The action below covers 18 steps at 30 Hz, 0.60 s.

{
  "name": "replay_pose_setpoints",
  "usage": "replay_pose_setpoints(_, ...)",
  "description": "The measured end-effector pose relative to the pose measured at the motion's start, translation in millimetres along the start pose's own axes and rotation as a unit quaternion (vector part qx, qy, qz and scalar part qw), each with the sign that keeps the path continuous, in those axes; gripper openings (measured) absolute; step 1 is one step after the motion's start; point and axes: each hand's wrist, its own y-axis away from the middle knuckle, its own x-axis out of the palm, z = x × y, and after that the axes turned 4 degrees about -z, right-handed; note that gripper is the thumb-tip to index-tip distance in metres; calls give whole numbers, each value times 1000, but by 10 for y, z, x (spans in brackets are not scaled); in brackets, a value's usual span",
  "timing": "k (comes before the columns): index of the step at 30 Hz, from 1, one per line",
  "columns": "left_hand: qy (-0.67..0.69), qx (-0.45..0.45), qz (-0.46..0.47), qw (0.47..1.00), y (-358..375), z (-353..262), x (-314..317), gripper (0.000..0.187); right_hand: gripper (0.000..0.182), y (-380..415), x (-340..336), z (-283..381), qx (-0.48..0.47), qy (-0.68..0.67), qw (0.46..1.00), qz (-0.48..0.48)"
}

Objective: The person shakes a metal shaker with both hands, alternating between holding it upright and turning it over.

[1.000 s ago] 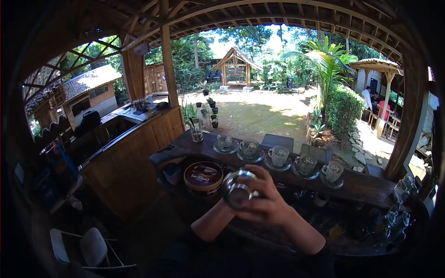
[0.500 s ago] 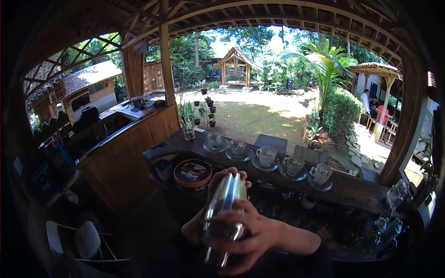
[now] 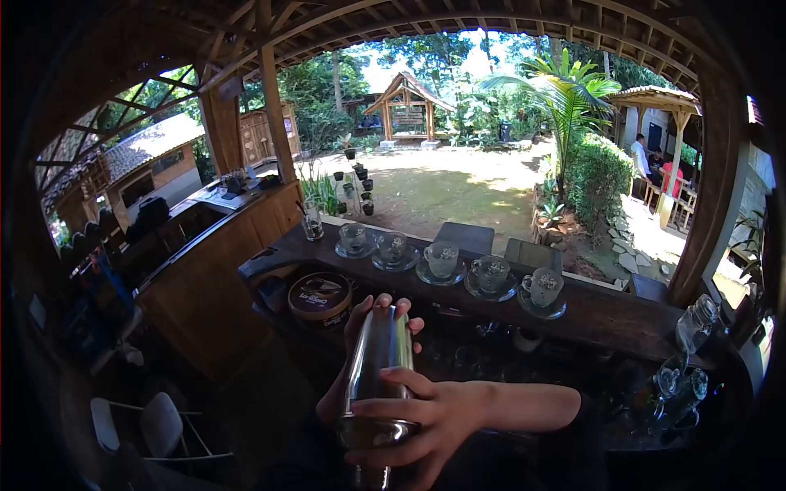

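Note:
A shiny metal shaker [image 3: 379, 352] is held in both hands, tilted, low in the middle of the view. My left hand [image 3: 357, 323] wraps round its far end from behind, with fingertips showing over the top and right side. My right hand [image 3: 426, 417] grips the near part, fingers spread across the metal. Beyond the shaker, glass cups on saucers stand in a row on the dark wooden counter [image 3: 606, 324], among them a cup [image 3: 443, 260] in the middle and a cup [image 3: 544, 286] at the right. A round brown chocolate tub [image 3: 320, 296] sits left of the shaker.
A drinking glass [image 3: 312, 222] stands at the counter's left end. Glass jars [image 3: 696, 324] are at the right. A wooden side counter [image 3: 221, 254] and a folding chair [image 3: 161, 424] are at the left. People [image 3: 641, 157] are under a distant shelter.
Both hands and the shaker have shifted slightly left in the view, and the shaker looks more upright. The counter and cups also appear farther left and higher, as the camera view has moved.

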Motion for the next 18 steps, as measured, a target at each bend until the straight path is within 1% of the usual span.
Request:
replay_pose_setpoints(1,2,-1,-1,1000,20,18,-225,27,42,80,32,-77,-25,29,999,-22)
replay_pose_setpoints(2,81,0,-87,993,101,12,-641,29,42,201,26,-181,39,28,999,-17)
replay_pose_setpoints(3,158,1,-172,972,185,46,-945,32,41,346,36,-309,104,27,994,-11)
replay_pose_setpoints(4,160,39,-199,966,282,139,-1089,35,44,511,102,-420,202,40,978,-12)
replay_pose_setpoints(5,162,77,-225,958,336,230,-1159,38,44,510,66,-356,205,38,978,-12)
replay_pose_setpoints(6,277,51,-138,949,212,351,-870,39,43,468,-16,-295,173,34,984,-21)
replay_pose_setpoints(7,386,20,-47,921,42,431,-590,39,43,400,-122,-243,138,34,989,-30)
replay_pose_setpoints(8,66,145,-329,931,87,275,-668,36,43,328,-213,-164,105,29,993,-36)
replay_pose_setpoints(9,92,16,-169,981,-63,260,-352,31,42,266,-273,-67,73,19,996,-43)
replay_pose_setpoints(10,51,36,-89,994,-130,345,-238,30,46,218,-286,87,-1,56,998,-6)
replay_pose_setpoints(11,9,56,-9,998,-191,438,-182,29,45,193,-344,331,59,-12,997,44)
replay_pose_setpoints(12,18,56,6,998,-224,515,-158,31,45,225,-360,303,34,10,999,13)
replay_pose_setpoints(13,41,7,14,999,-221,492,-341,32,46,272,-363,237,9,32,999,-20)
replay_pose_setpoints(14,110,48,-132,984,-173,540,-517,31,48,372,-369,124,66,33,997,-21)
replay_pose_setpoints(15,176,86,-275,941,-122,663,-617,30,50,501,-347,-8,123,34,992,-22)
replay_pose_setpoints(16,13,217,-337,916,-142,1013,-182,27,55,622,-280,-114,209,40,977,-21)
replay_pose_setpoints(17,11,216,-338,916,-78,1029,-229,27,55,647,-182,-147,292,13,952,-85)
replay_pose_setpoints(18,64,160,-310,935,-30,962,-354,27,55,672,-196,-90,256,13,964,-64)
